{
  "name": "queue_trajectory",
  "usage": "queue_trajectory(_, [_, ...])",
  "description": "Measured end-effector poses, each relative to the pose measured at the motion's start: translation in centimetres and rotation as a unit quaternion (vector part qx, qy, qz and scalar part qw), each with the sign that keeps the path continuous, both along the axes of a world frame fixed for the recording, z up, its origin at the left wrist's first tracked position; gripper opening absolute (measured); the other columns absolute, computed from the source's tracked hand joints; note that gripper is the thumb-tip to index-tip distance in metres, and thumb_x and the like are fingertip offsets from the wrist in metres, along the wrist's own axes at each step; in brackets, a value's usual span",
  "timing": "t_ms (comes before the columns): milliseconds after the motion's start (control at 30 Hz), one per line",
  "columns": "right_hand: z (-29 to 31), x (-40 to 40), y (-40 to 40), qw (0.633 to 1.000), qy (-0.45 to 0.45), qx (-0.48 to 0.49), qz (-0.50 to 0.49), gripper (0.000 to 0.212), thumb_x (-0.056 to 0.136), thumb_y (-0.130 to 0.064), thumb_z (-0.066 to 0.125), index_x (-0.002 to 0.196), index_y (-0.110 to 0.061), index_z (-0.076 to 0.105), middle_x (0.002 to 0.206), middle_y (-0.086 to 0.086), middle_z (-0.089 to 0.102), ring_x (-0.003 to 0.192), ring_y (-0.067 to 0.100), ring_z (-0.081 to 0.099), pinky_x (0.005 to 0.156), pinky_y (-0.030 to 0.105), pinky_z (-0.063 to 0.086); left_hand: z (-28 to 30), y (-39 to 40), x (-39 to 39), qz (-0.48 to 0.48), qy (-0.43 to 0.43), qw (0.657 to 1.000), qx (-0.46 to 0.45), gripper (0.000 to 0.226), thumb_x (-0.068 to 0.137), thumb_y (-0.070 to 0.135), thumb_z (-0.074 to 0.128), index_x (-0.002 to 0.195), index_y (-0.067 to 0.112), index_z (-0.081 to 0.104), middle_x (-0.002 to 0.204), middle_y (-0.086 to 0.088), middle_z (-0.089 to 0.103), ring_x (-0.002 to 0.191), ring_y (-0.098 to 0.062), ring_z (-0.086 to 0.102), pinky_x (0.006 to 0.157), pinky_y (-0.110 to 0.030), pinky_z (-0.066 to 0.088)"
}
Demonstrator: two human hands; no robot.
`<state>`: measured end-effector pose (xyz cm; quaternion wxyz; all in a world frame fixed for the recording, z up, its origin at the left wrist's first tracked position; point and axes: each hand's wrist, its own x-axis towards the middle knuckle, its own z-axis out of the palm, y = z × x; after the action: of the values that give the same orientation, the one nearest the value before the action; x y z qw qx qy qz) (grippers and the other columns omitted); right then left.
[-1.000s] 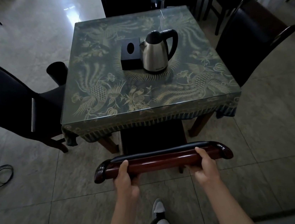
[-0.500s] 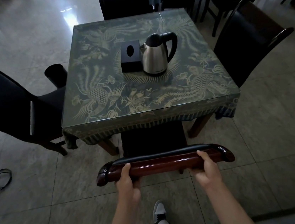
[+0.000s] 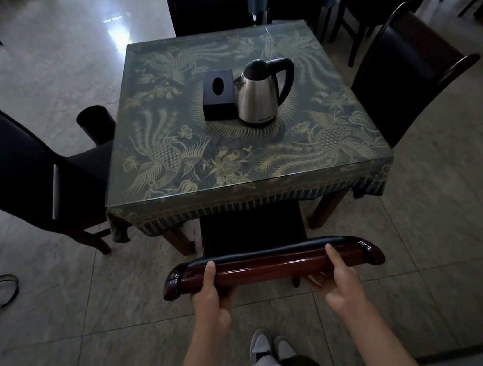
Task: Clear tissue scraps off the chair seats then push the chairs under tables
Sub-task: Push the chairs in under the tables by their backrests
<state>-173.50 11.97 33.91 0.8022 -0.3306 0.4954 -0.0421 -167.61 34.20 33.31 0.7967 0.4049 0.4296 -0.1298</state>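
Two hands grip the top rail of the near chair, set apart toward its ends: the left hand and the right hand each lay a thumb over the glossy wood with the fingers curled beneath. The chair stands at the near edge of the table, its dark seat already partly under the fringed cloth, and no tissue scrap shows on the part that is visible. The frame looks rigid and fairly heavy, so it should slide as one piece; the polished rail may be slick, and this wide, even hold looks right for a straight push. At the middle of the tabletop a black tissue box sits just beside a steel kettle; their contents are hidden. A dark bin stands on the floor off the left edge, its inside unseen.
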Motion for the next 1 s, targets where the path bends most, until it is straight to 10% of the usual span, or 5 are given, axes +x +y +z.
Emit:
queue_trajectory(333, [2.4, -1.4, -2.1, 0.922, 0.142, -0.195, 0.303, 0.026, 0.096, -0.017, 0.054, 0.081, 0.002, 0.062, 0.079, 0.024, 0.073, 0.072, 0.034, 0.072, 0.066, 0.037, 0.056, 3.2, -0.1, -1.9, -0.24, 0.019, 0.943, 0.23, 0.024, 0.094, 0.017, 0.062, 0.08, -0.001, 0.067, 0.07, -0.014, 0.071, 0.062, -0.022, 0.067, 0.054, -0.029, 0.05])
queue_trajectory(433, [4.7, -0.2, -2.5, 0.838, 0.088, -0.382, 0.38, 0.027, 0.094, -0.015, 0.056, 0.069, -0.007, 0.064, 0.066, 0.007, 0.07, 0.061, 0.018, 0.064, 0.06, 0.032, 0.053, 4.7, 0.0, -1.7, -0.34, -0.1, 0.821, 0.447, 0.025, 0.09, 0.029, 0.063, 0.073, 0.013, 0.071, 0.066, 0.0, 0.071, 0.063, -0.013, 0.067, 0.062, -0.033, 0.055])
queue_trajectory(533, [8.3, 1.6, -2.8, 0.713, -0.009, -0.578, 0.397, 0.017, 0.093, -0.027, 0.061, 0.103, -0.017, 0.07, 0.099, -0.004, 0.07, 0.091, 0.01, 0.065, 0.082, 0.031, 0.055, 7.1, -0.6, -1.0, -0.369, -0.212, 0.656, 0.623, 0.03, 0.088, 0.037, 0.068, 0.115, 0.022, 0.066, 0.108, 0.002, 0.069, 0.097, -0.015, 0.065, 0.081, -0.032, 0.054])
queue_trajectory(667, [11.5, 3.3, -2.4, 0.631, -0.125, -0.67, 0.37, 0.047, 0.091, -0.032, 0.062, 0.134, -0.017, 0.056, 0.136, 0.0, 0.057, 0.128, 0.016, 0.05, 0.108, 0.041, 0.042, 10.3, -1.4, 0.0, -0.347, -0.317, 0.527, 0.708, 0.066, 0.082, 0.045, 0.071, 0.14, 0.022, 0.05, 0.141, -0.007, 0.051, 0.132, -0.027, 0.045, 0.107, -0.042, 0.038])
queue_trajectory(1000, [12.4, 5.4, 0.0, 0.5, -0.144, -0.753, 0.402, 0.072, 0.085, -0.048, 0.054, 0.148, -0.019, 0.036, 0.155, 0.007, 0.035, 0.145, 0.027, 0.027, 0.114, 0.052, 0.029, 13.2, 0.7, 0.7, -0.299, -0.311, 0.489, 0.758, 0.085, 0.075, 0.063, 0.064, 0.148, 0.029, 0.037, 0.152, -0.009, 0.037, 0.14, -0.03, 0.034, 0.11, -0.048, 0.035])
